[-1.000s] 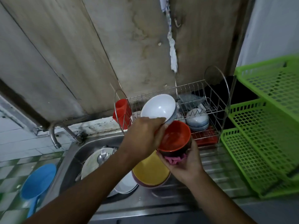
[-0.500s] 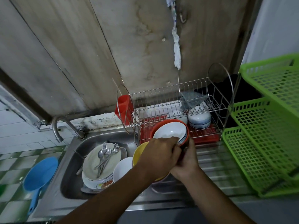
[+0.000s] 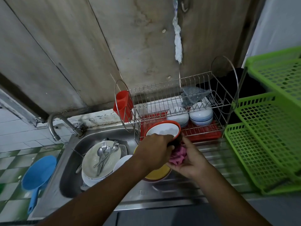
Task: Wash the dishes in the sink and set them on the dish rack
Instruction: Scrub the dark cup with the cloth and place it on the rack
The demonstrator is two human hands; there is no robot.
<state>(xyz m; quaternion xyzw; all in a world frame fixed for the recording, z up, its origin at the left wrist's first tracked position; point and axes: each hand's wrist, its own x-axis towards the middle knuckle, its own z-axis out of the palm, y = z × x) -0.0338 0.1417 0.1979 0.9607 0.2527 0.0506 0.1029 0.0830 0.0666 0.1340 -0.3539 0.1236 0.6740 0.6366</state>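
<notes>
Together, curled hands on bowls, cloth.

We're looking at the steel sink counter, wire dish rack along its back edge, green basket shelf at its right end, stack of plates in the left basin, yellow dish just beside that basin.

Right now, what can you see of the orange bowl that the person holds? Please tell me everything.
The orange bowl is round, with a bright orange rim and a dark outer wall; it looks like plastic. A white bowl nests inside it, hiding its inner surface. It tilts toward the camera, in front of the dish rack. The left hand grips its near rim; the right hand presses a pink cloth against its outer side.
</notes>
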